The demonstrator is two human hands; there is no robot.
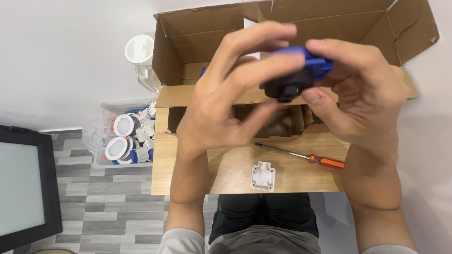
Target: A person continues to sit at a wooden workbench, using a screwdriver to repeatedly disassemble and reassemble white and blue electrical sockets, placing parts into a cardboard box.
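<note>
Head view | your left hand and right hand both grip a blue-and-black part above the open cardboard box | screwdriver and white bracket lie on the wooden surface.

Both forearms rise bare from the lower edge of the view, grey sleeves at the elbows, and meet high in the middle. The left hand shows its back, fingers curled forward and thumb reaching underneath. The right hand faces it, fingers bent over the top, thumb pressing in from below. The fingertips of the two hands nearly touch.
</note>
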